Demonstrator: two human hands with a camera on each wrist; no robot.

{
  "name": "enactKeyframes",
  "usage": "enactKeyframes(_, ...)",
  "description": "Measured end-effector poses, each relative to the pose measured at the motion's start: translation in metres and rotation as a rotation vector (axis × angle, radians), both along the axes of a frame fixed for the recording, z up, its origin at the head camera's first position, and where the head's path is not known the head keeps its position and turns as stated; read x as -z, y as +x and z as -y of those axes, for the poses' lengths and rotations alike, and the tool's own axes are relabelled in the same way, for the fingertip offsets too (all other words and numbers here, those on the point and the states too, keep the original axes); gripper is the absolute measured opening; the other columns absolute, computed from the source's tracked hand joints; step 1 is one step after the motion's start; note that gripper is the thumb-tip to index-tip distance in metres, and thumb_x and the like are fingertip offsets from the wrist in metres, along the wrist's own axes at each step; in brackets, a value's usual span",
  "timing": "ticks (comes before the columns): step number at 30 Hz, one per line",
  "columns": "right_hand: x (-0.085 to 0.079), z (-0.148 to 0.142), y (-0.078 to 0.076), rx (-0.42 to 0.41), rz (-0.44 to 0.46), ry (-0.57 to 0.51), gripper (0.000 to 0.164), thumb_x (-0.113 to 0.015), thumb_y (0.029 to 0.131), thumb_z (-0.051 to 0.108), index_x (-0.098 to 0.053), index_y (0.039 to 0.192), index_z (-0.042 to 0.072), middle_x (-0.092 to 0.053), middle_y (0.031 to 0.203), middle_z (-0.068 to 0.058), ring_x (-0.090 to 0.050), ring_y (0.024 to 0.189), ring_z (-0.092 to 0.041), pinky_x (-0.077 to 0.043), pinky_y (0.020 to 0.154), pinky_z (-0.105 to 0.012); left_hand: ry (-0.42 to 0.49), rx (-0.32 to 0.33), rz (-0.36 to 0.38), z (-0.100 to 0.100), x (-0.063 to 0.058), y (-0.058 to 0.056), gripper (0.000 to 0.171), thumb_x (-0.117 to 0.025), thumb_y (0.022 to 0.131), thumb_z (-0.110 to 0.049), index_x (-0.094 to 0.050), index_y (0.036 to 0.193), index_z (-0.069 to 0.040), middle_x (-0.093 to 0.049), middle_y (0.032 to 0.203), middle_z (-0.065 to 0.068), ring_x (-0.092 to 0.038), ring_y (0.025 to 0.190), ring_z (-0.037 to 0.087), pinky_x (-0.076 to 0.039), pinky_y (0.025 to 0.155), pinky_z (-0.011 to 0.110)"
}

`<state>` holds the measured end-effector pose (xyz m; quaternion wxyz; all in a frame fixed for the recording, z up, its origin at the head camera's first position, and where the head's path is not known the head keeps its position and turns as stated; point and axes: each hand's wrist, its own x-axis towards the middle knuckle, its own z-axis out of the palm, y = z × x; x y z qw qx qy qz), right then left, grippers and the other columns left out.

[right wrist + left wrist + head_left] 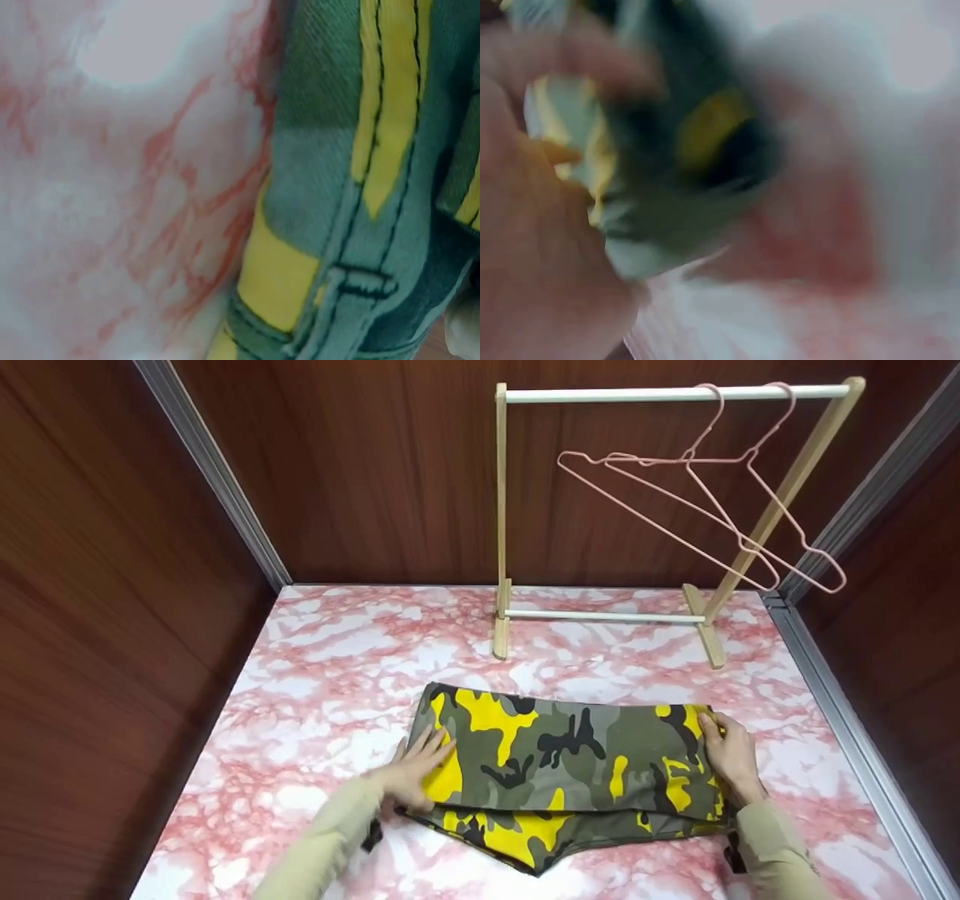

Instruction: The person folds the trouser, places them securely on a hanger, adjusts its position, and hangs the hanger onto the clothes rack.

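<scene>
A pair of camouflage trousers point(570, 780) in yellow, black, green and grey lies folded on the table, its crotch corner pointing toward me. On its left end my left hand point(412, 772) rests flat with the fingers spread. At the right end my right hand point(733, 757) pinches the edge, thumb on top. In the left wrist view the trousers point(712, 142) and hand are blurred. A stitched waistband with a belt loop point(364, 282) shows close up in the right wrist view, where a fingertip point(463, 326) is just visible at the edge.
Behind the trousers stands a wooden rack point(502, 510) with white rails. Two pink hangers point(637, 521) hang from its top rail, toward the right. Dark wood panels point(360, 472) enclose the pink-and-white marbled table point(322, 660) at the back and sides.
</scene>
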<state>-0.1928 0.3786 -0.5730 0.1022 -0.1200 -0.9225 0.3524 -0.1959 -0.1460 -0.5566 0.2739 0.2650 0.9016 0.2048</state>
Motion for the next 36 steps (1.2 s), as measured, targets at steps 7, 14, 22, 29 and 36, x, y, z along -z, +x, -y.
enactKeyframes(7, 0.002, -0.003, 0.002, -0.011, 0.021, -0.027, 0.04, -0.047, 0.107, 0.032, -0.067, 0.109, -0.003, -0.069, 0.101, -0.025, -0.06, 0.078, -0.011, -0.045, 0.066, -0.012, 0.243, -0.161, -0.017, -0.002, -0.006, -0.068, 0.087, -0.068, 0.094, -0.03, -0.016, 0.162, -0.012, -0.002, 0.171, 0.016, 0.008, 0.157, 0.04, 0.004, 0.121, 0.07)
enactKeyframes(14, 0.005, -0.001, 0.003, -0.023, 0.025, -0.05, 0.042, -0.045, 0.107, 0.034, -0.065, 0.106, -0.003, -0.065, 0.093, -0.019, -0.055, 0.074, -0.007, -0.045, 0.067, -0.015, 0.249, -0.191, -0.322, -0.001, 0.019, -0.105, 0.041, -0.06, 0.101, -0.014, -0.056, 0.141, -0.006, -0.059, 0.143, 0.018, -0.051, 0.137, 0.039, -0.034, 0.119, 0.056)
enactKeyframes(22, 0.006, -0.002, 0.003, 0.007, 0.0, -0.018, 0.039, -0.047, 0.107, 0.031, -0.066, 0.101, -0.002, -0.066, 0.091, -0.019, -0.06, 0.078, -0.018, -0.047, 0.071, -0.023, 0.282, -0.162, -0.508, -0.004, 0.027, -0.115, 0.016, -0.059, 0.101, -0.015, -0.071, 0.111, -0.008, -0.075, 0.107, 0.013, -0.07, 0.1, 0.031, -0.056, 0.092, 0.047)
enactKeyframes(29, 0.008, -0.003, 0.0, 0.026, -0.046, 0.019, 0.037, -0.049, 0.106, 0.027, -0.066, 0.101, -0.005, -0.067, 0.098, -0.028, -0.063, 0.093, -0.041, -0.048, 0.085, -0.049, 0.248, -0.141, -0.563, -0.007, 0.026, -0.118, 0.016, -0.05, 0.106, -0.017, -0.064, 0.103, -0.009, -0.07, 0.092, 0.012, -0.067, 0.085, 0.029, -0.056, 0.079, 0.044)
enactKeyframes(36, 0.007, -0.004, -0.001, 0.019, -0.017, 0.023, 0.037, -0.048, 0.107, 0.026, -0.064, 0.099, -0.006, -0.066, 0.096, -0.028, -0.062, 0.091, -0.041, -0.047, 0.084, -0.048, 0.063, -0.105, -0.605, -0.012, 0.026, -0.121, 0.016, -0.044, 0.108, -0.016, -0.057, 0.101, -0.011, -0.066, 0.081, 0.011, -0.066, 0.081, 0.034, -0.053, 0.085, 0.047)
